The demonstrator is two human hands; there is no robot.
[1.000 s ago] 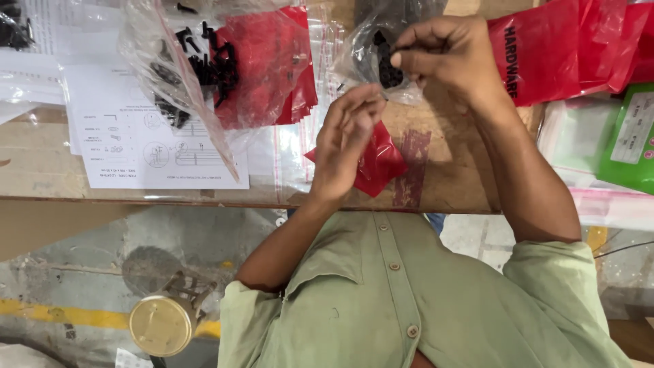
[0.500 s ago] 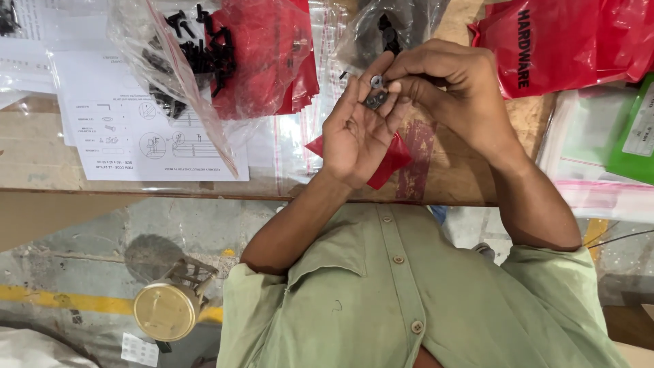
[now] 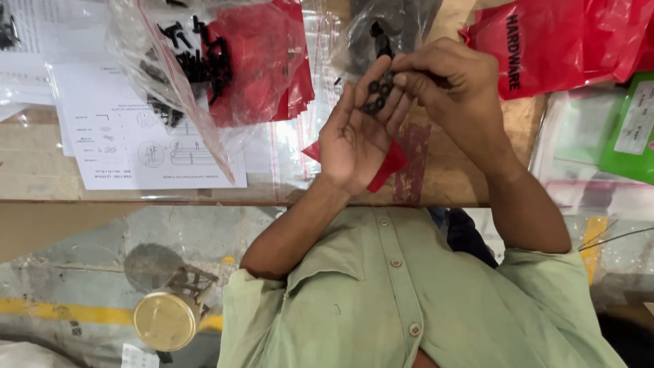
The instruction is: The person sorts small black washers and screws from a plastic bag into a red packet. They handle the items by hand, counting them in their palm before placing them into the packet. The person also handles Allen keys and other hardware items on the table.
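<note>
Your left hand [image 3: 354, 140] lies open, cupping small black washers [image 3: 376, 97]; your right hand's [image 3: 449, 82] fingers pinch them, count unclear; a clear bag [image 3: 392, 27] is cut off above the wooden worktop [image 3: 449, 170]; concrete floor [image 3: 88, 245] below.

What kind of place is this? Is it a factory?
Probably a packing bench in a workshop or small factory. Clear bags of black screws, red bags and instruction sheets cover a worn wooden table, over a concrete floor.

Pale green buttoned shirt [image 3: 409, 286], short rolled sleeves, bare forearms.
</note>
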